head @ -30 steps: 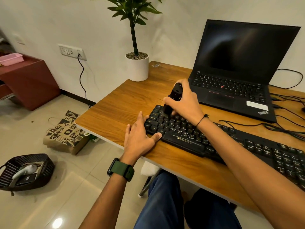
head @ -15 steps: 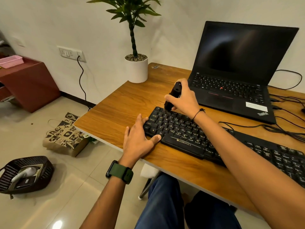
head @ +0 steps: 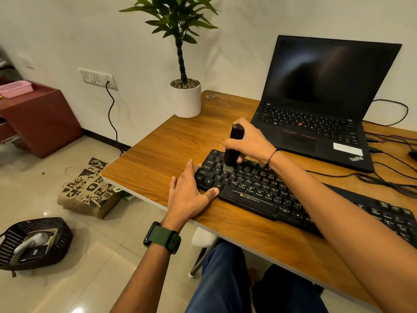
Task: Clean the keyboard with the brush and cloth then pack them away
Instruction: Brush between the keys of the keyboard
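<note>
A black keyboard lies on the wooden desk. My right hand grips a black cylindrical brush, held upright with its bristles down on the keys at the keyboard's left end. My left hand lies flat on the desk against the keyboard's left edge, its thumb on the front corner. A dark woven basket on the floor at lower left holds a white cloth and a dark flat item.
An open black laptop stands behind the keyboard, with cables trailing to the right. A potted plant sits at the desk's back corner. A printed paper bag lies on the floor. A red cabinet stands at left.
The brush has come more upright and its bristles have swept down onto the left keys. My left hand has stayed by the keyboard's edge.
</note>
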